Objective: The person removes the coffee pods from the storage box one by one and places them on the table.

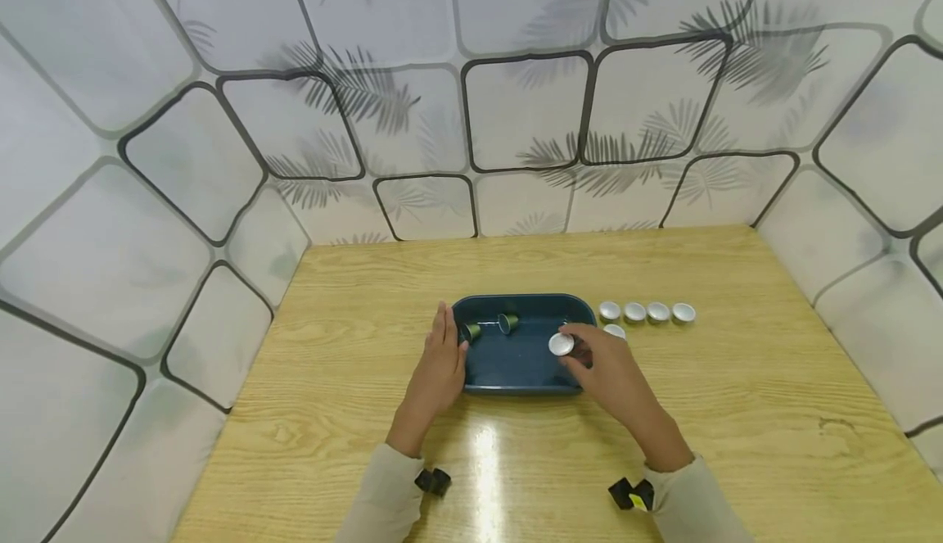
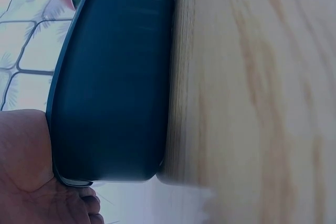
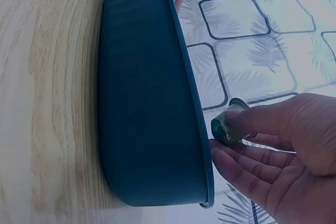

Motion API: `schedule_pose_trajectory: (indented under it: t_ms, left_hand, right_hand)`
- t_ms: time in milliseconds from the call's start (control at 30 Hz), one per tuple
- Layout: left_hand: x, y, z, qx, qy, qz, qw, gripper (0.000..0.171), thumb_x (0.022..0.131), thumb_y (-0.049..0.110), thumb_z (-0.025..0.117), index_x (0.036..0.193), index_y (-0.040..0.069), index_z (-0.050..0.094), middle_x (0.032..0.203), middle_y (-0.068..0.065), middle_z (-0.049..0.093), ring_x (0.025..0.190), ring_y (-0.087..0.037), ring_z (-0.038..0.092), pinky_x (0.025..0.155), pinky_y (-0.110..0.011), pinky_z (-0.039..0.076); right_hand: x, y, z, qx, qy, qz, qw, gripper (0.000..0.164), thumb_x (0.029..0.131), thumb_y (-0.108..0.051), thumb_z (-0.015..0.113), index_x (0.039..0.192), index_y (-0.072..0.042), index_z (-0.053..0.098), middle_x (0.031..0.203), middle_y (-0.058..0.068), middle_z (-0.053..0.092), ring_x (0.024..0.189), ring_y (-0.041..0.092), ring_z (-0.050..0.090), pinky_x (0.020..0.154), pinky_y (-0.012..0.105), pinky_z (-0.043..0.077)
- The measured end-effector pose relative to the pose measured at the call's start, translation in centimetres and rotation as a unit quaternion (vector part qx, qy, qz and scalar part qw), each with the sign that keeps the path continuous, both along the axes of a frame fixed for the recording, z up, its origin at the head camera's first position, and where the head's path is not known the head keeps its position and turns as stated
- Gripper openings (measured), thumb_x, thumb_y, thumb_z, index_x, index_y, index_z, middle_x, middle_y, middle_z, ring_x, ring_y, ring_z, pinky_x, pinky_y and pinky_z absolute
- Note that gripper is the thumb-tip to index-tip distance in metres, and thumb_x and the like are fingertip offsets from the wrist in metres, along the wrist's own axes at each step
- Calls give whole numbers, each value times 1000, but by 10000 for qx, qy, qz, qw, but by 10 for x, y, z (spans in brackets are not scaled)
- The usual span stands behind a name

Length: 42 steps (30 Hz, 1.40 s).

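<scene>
A dark blue rectangular tray [image 1: 516, 371] with raised walls sits on the wooden table. My left hand [image 1: 439, 363] rests against its left end, fingers straight along the rim. Over the tray's right part, my right hand [image 1: 607, 371] pinches a coffee capsule [image 1: 561, 344] between thumb and fingers, its white lid showing in the head view. The right wrist view shows the same capsule's green body [image 3: 230, 124] beside the tray rim. Inside the tray, two green capsules lie on their sides, one green capsule [image 1: 508, 323] near the back and another capsule [image 1: 471, 332] by the left wall.
Right of the tray, several capsules [image 1: 646, 313] stand lid up in a row on the table [image 1: 354, 305]. One more capsule [image 1: 615, 331] sits in front of the row, close to the tray and partly behind my right hand. Patterned walls [image 1: 530, 117] enclose the table.
</scene>
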<state>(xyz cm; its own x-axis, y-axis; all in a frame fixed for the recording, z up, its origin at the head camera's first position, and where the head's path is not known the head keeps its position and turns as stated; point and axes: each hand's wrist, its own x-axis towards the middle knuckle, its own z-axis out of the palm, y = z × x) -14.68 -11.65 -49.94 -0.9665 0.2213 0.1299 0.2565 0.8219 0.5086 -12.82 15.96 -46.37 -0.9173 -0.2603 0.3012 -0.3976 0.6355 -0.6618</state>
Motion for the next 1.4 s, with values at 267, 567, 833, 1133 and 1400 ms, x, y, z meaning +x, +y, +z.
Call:
schedule_pose_trajectory:
  t_ms: [267,567,833,1133,1400]
  left_hand:
    - [0,0,0,31,-72,25,10000,63,111,18,41,158,-10,10,167,-25,3,153,-39,16,120,-58,21]
    - [-1,0,-2,-45,-42,18,10000,64,111,19,41,158,-10,10,167,-26,4,153,-39,16,119,-58,22]
    - [-2,0,-3,-31,1,10,10000,63,111,19,40,159,-9,9,167,-26,4,153,-38,15,120,-58,21]
    - [-3,1,-3,-68,-54,31,10000,64,111,20,40,159,-8,9,167,-25,4,153,-36,15,120,-56,21]
    - [-2,1,-3,-27,-110,24,9999,65,111,20,41,159,-9,8,168,-25,2,154,-37,14,120,-57,20]
  right_hand:
    - [3,11,1,-108,105,-262,9995,43,84,5,79,124,2,65,105,14,72,88,24,71,70,34,59]
    - [8,21,3,-193,74,-464,9987,42,81,7,81,120,3,67,106,14,70,89,25,70,71,38,58]
    - [12,32,5,-134,28,-640,9979,43,82,8,79,123,4,66,108,18,72,89,29,72,72,39,60]
    - [11,46,2,-134,-118,-805,9966,41,85,7,78,124,4,66,111,22,71,89,32,73,72,40,60]
    - [12,56,-2,-16,208,-914,9956,41,82,6,81,121,5,67,108,21,70,84,32,72,68,39,60]
